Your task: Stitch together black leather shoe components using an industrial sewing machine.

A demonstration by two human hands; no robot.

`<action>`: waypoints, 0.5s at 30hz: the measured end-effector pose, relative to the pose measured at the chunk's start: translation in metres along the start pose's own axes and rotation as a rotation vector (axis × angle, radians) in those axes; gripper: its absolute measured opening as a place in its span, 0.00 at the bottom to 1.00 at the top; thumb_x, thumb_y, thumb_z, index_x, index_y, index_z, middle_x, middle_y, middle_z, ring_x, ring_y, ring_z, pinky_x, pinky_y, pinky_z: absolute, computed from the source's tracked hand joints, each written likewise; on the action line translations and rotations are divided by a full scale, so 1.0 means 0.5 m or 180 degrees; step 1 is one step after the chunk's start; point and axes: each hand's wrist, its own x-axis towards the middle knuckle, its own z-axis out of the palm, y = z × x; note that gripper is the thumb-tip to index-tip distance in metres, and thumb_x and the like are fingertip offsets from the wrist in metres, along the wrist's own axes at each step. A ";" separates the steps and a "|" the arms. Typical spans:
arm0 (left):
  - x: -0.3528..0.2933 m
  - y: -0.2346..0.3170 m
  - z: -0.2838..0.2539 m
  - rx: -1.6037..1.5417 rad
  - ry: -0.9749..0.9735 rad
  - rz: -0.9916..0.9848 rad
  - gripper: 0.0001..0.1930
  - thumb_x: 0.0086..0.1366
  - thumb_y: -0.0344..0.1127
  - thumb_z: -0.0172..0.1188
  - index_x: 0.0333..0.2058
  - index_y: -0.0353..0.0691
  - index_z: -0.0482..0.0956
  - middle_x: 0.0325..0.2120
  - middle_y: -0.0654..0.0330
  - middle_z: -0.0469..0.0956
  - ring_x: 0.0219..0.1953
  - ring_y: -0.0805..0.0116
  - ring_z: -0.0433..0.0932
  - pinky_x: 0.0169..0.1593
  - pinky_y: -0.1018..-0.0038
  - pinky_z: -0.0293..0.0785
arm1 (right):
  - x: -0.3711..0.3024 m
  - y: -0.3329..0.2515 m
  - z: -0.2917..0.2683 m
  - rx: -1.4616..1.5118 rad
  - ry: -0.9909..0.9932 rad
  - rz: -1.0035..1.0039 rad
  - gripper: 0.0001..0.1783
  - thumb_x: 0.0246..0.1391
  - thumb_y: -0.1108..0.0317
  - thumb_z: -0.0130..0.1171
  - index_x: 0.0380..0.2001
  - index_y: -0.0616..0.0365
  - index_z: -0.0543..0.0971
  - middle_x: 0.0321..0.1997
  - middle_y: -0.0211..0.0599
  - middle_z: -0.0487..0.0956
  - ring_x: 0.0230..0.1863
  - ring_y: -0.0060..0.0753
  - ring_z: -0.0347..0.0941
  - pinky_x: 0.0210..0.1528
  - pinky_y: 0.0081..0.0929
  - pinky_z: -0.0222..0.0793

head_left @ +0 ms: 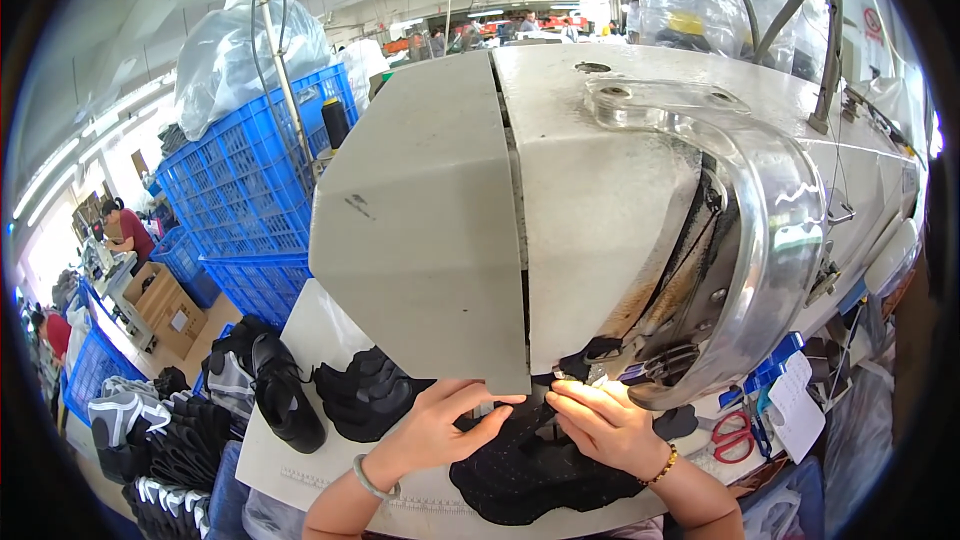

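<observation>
"Below the boxy grey metal sewing machine (425,200), how will that black speckled fabric (540,485) handle?"

"Probably soft, light; hold its edges. Left hand (445,426) and right hand (612,428) touch it; pinching, I can't tell."

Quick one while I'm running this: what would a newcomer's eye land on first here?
Probably the big pale sewing machine filling the middle, with a clear curved guard on its right side. Just below it, bottom centre, the left hand and right hand are at a dark piece of fabric. Behind the machine to the left, the stacked blue crates stand out by colour.
</observation>
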 end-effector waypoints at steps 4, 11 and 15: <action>-0.007 -0.015 -0.013 0.0047 -0.0077 -0.0143 0.17 0.51 0.19 0.57 0.40 0.44 0.81 0.30 0.61 0.76 0.25 0.71 0.70 0.28 0.77 0.68 | 0.015 -0.003 -0.003 0.0046 0.0046 -0.0059 0.20 0.40 0.74 0.65 0.41 0.51 0.80 0.45 0.30 0.77 0.31 0.27 0.74 0.33 0.22 0.69; 0.005 -0.049 -0.015 -0.0239 -0.0445 0.0146 0.22 0.47 0.18 0.57 0.42 0.47 0.81 0.32 0.61 0.76 0.22 0.73 0.68 0.25 0.78 0.65 | 0.013 -0.005 -0.004 0.0178 -0.0004 -0.0025 0.20 0.40 0.76 0.65 0.41 0.52 0.81 0.44 0.31 0.77 0.29 0.28 0.73 0.32 0.22 0.70; -0.005 -0.067 0.007 -0.0484 -0.0273 0.0190 0.22 0.46 0.18 0.57 0.41 0.47 0.82 0.31 0.62 0.77 0.21 0.73 0.68 0.24 0.80 0.66 | 0.001 -0.003 0.004 0.0200 -0.0005 0.0056 0.18 0.41 0.77 0.64 0.41 0.54 0.80 0.44 0.33 0.77 0.30 0.29 0.74 0.33 0.23 0.70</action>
